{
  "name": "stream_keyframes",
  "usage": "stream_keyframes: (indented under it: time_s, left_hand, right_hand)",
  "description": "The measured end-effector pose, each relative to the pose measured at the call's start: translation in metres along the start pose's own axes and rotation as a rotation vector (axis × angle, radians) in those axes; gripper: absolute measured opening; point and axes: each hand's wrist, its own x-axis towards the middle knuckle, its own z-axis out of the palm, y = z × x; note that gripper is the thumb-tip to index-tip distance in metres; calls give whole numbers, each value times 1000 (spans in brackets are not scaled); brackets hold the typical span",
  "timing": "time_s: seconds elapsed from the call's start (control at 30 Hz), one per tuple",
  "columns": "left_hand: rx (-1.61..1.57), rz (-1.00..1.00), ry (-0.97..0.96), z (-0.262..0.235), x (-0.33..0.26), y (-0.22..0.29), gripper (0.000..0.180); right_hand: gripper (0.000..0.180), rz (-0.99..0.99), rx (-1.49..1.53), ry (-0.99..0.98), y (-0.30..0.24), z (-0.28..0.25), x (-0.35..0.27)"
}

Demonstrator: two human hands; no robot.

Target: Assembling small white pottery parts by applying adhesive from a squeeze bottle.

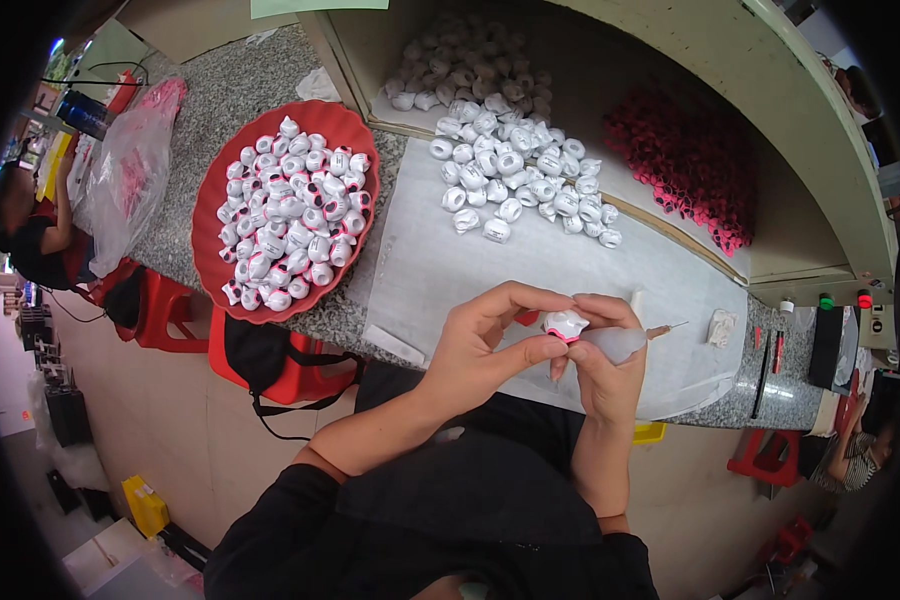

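White piece (567,323) held (partly hidden); red tray (206,210) left, white pile (515,160) beyond.

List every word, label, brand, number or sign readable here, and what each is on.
No text can be read.
Held white piece: no lettering distinguishable.
White pieces in the red bowl: dark marks, too small to read.
Dark blue object, upper left: too blurred.
Control panel at right: markings too small.

Hands: 2, left hand (495,335) and right hand (612,375). Held piece (566,324): 1. Translucent bulb (620,345): 1. Red tray (206,240): 1, dozens of pieces (295,235) inside, too packed to count. Pink pile (685,160): 1. Buttons (826,301): 3. Red stools (170,318): at least 3.
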Motion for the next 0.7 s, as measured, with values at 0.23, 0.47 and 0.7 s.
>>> stream_keyframes:
  time_s: [0.23, 0.47, 0.7]
  left_hand:
    - [-448, -208, 2, 3, -6, -4, 24]
    - [-230, -9, -34, 7, -5, -15, 23]
    - [320, 187, 80, 14, 2, -7, 27]
  right_hand:
    - [25, -145, -111, -55, 7, -5, -9]
    - [20, -233, -88, 29, 10, -2, -18]
    - [18, -126, -788, 342, -21, -43, -11]
